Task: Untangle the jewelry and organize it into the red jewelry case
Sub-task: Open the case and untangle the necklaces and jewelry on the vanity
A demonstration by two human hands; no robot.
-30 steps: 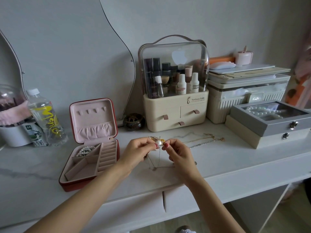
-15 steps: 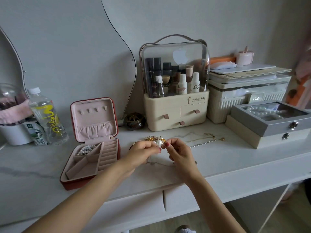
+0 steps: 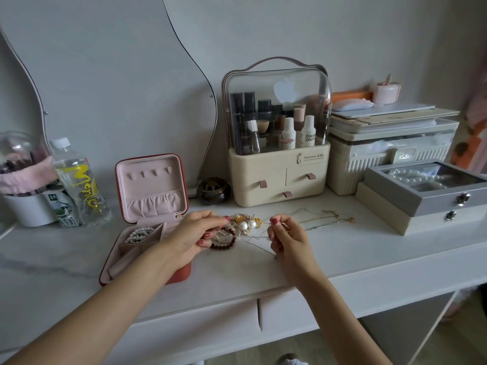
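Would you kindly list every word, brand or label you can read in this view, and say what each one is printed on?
"Serious Life": cream cosmetics organizer, above its drawers; the smaller line beneath is too small to read.
"poom poom": white bottle inside the organizer.
"KaSi" (reading uncertain): ribbed cream storage box.
"Mengo" (uncertain): yellow lettering on the clear water bottle.
Green carton label and dark tubes' print: too blurred to read.

The tangled heap of gold, pearl and bead jewelry [image 3: 241,227] lies between the left hand [image 3: 193,239] and the right hand [image 3: 286,239]. The open red jewelry case with pink lining [image 3: 147,219] sits left of the left hand (partly behind it). Thin gold and silver chains [image 3: 326,219] trail right of the right hand. The cream plastic cosmetics organizer with clear lid [image 3: 276,143] stands behind both hands.
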